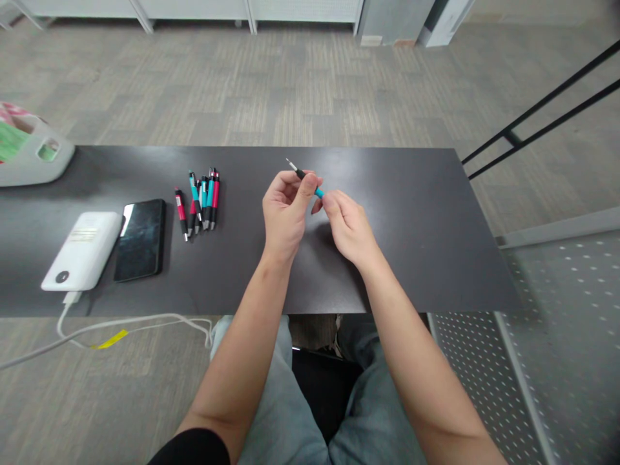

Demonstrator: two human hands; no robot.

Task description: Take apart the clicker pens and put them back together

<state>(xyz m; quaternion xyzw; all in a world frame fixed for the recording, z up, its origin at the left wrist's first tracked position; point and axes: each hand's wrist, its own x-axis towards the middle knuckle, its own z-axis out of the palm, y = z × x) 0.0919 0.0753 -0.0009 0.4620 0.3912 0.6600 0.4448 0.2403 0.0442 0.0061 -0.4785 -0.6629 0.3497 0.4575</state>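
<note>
Both of my hands meet above the middle of the dark table (416, 258). Between the thumb and fingers of my left hand (289, 210) is a pen (299, 173) with a black grip and a turquoise barrel; its bare, pale tip points up and to the left. The fingers of my right hand (346, 223) are closed around the turquoise rear end of the same pen. Farther left on the table lies a loose group of several pens, among them a turquoise pen (194, 194) and a red pen (181, 212), with black grips and silver tips.
A black phone (140, 240) and a white power bank (83, 250) lie at the left, with a white cable (145, 320) hanging past the front edge. A white basket (53, 155) stands at the far left. Black bars (537, 119) rise beyond the right edge.
</note>
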